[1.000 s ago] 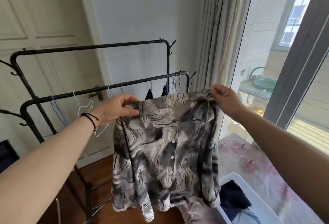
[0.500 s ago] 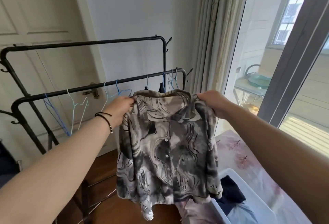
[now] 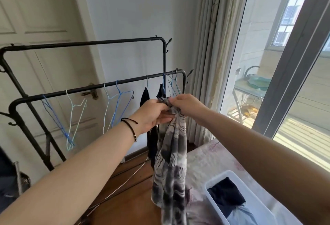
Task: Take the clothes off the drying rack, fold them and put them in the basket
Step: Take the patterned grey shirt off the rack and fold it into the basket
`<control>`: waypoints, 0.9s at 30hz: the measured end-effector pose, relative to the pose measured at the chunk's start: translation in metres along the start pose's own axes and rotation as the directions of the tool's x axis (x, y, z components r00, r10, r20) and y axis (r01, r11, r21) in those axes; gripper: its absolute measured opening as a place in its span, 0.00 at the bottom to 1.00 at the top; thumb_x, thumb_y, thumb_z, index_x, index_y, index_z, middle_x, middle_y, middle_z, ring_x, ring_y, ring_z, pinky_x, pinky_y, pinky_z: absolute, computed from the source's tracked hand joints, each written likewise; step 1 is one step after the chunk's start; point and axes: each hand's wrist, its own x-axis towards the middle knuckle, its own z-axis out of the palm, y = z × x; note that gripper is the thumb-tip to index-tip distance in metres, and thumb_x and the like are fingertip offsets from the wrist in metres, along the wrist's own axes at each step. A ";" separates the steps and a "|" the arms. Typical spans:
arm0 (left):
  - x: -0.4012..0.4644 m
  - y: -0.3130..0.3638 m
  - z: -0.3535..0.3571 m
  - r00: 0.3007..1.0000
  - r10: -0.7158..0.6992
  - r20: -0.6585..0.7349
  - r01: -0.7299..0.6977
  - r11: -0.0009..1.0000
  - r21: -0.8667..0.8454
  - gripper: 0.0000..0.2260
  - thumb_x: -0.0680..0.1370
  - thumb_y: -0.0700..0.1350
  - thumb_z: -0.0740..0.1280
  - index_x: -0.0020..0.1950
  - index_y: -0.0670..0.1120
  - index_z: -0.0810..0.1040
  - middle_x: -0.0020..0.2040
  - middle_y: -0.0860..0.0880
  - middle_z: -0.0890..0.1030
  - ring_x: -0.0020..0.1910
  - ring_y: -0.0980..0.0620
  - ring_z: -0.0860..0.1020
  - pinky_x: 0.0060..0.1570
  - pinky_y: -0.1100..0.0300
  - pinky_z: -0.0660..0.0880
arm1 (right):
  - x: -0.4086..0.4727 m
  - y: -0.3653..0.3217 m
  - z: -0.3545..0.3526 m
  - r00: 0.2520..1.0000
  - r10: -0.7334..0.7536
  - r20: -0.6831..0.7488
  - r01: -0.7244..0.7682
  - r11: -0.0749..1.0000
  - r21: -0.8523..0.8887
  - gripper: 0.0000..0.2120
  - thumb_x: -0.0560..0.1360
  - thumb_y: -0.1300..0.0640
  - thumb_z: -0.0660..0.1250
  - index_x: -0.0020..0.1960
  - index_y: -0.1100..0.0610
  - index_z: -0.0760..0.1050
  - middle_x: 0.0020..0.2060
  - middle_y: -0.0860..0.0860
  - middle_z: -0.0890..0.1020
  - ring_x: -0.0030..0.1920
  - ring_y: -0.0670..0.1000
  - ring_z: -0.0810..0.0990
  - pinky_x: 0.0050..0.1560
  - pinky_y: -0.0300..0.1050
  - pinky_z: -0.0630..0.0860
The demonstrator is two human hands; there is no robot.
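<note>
Hands are meeting at centre frame: left hand (image 3: 153, 115) and right hand (image 3: 187, 105) are both pinching the top of the patterned shirt (image 3: 171, 164), fingers curled tight on it, halves hanging doubled lengthwise. Basket (image 3: 214, 180) is waiting at five o'clock; the drying rack (image 3: 100, 87) is standing behind at ten o'clock. Good folding here means keeping shoulders matched and edges aligned before lowering, I'd say.
</note>
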 end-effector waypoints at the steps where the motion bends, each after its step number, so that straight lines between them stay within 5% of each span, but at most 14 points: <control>1: -0.002 0.001 -0.001 0.999 -0.001 0.036 0.003 0.999 -0.037 0.10 0.79 0.32 0.59 0.57 0.38 0.77 0.45 0.40 0.85 0.41 0.48 0.85 0.46 0.58 0.82 | 0.000 0.000 -0.001 1.000 -0.021 0.024 0.021 1.000 0.007 0.17 0.77 0.44 0.67 0.50 0.59 0.80 0.42 0.56 0.84 0.42 0.50 0.80 0.44 0.41 0.75; 5: -0.008 0.002 -0.011 0.979 0.014 0.204 -0.008 0.999 -0.032 0.20 0.77 0.28 0.56 0.65 0.43 0.74 0.55 0.40 0.83 0.55 0.46 0.83 0.56 0.54 0.80 | 0.005 0.011 -0.004 1.000 -0.011 0.016 0.010 0.998 0.061 0.15 0.69 0.49 0.76 0.53 0.52 0.79 0.45 0.51 0.85 0.48 0.50 0.83 0.54 0.46 0.78; 7: -0.006 -0.003 -0.020 0.975 0.088 0.202 -0.121 0.980 0.157 0.21 0.78 0.30 0.59 0.64 0.49 0.78 0.56 0.45 0.84 0.56 0.49 0.82 0.56 0.56 0.79 | 0.005 0.011 -0.007 0.999 -0.043 -0.015 0.043 0.996 0.073 0.08 0.73 0.57 0.72 0.51 0.53 0.79 0.43 0.50 0.84 0.46 0.50 0.82 0.54 0.46 0.77; 10: 0.004 -0.010 -0.036 0.927 0.370 0.064 -0.352 0.798 0.490 0.16 0.73 0.40 0.73 0.54 0.59 0.80 0.56 0.49 0.79 0.55 0.51 0.77 0.57 0.58 0.76 | 0.002 0.009 -0.015 0.997 -0.081 0.009 0.080 0.993 0.091 0.07 0.76 0.64 0.67 0.47 0.52 0.79 0.39 0.49 0.79 0.42 0.49 0.76 0.54 0.48 0.74; 12: 0.009 -0.010 -0.040 0.895 0.440 0.072 -0.407 0.741 0.534 0.29 0.67 0.47 0.79 0.63 0.61 0.70 0.65 0.53 0.72 0.64 0.55 0.71 0.63 0.60 0.69 | 0.000 0.007 -0.019 0.991 -0.110 0.075 0.103 0.990 0.094 0.09 0.77 0.64 0.65 0.45 0.51 0.78 0.37 0.49 0.77 0.41 0.48 0.74 0.55 0.47 0.73; 15: 0.012 -0.004 -0.034 0.918 0.323 0.231 -0.395 0.799 0.453 0.52 0.64 0.49 0.81 0.78 0.59 0.51 0.73 0.59 0.62 0.72 0.61 0.62 0.68 0.64 0.62 | 0.000 0.002 -0.020 0.973 -0.169 0.156 0.154 0.982 0.107 0.12 0.78 0.67 0.62 0.47 0.52 0.78 0.39 0.49 0.78 0.42 0.47 0.75 0.54 0.44 0.71; 18: 0.016 0.004 -0.028 0.939 0.204 0.275 -0.321 0.803 0.502 0.36 0.68 0.45 0.79 0.73 0.51 0.68 0.61 0.54 0.75 0.60 0.56 0.75 0.64 0.58 0.71 | 0.002 -0.001 -0.022 0.965 -0.199 0.170 0.185 0.978 0.097 0.13 0.78 0.68 0.60 0.50 0.54 0.79 0.46 0.54 0.82 0.47 0.49 0.79 0.60 0.47 0.72; 20: 0.017 0.012 -0.022 0.954 0.188 0.233 -0.291 0.771 0.567 0.19 0.70 0.47 0.78 0.57 0.42 0.79 0.40 0.51 0.78 0.39 0.53 0.75 0.43 0.64 0.74 | 0.004 0.002 -0.027 0.969 -0.206 0.136 0.197 0.977 0.077 0.13 0.78 0.68 0.60 0.52 0.54 0.80 0.49 0.55 0.83 0.51 0.53 0.79 0.62 0.48 0.72; 22: 0.019 0.017 -0.016 0.959 0.208 0.190 -0.282 0.727 0.627 0.13 0.73 0.48 0.76 0.48 0.40 0.79 0.27 0.56 0.71 0.26 0.58 0.67 0.28 0.68 0.64 | 0.004 0.006 -0.029 0.974 -0.214 0.073 0.210 0.976 0.053 0.13 0.79 0.67 0.60 0.52 0.54 0.80 0.46 0.52 0.83 0.49 0.50 0.79 0.58 0.45 0.73; 27: 0.020 0.040 -0.001 0.902 0.390 0.184 -0.383 0.528 0.758 0.12 0.73 0.52 0.75 0.41 0.44 0.82 0.26 0.53 0.72 0.22 0.60 0.66 0.26 0.70 0.63 | -0.006 0.023 -0.022 0.959 -0.204 -0.198 0.242 0.952 0.190 0.09 0.79 0.61 0.63 0.57 0.53 0.77 0.47 0.49 0.83 0.41 0.41 0.78 0.44 0.33 0.74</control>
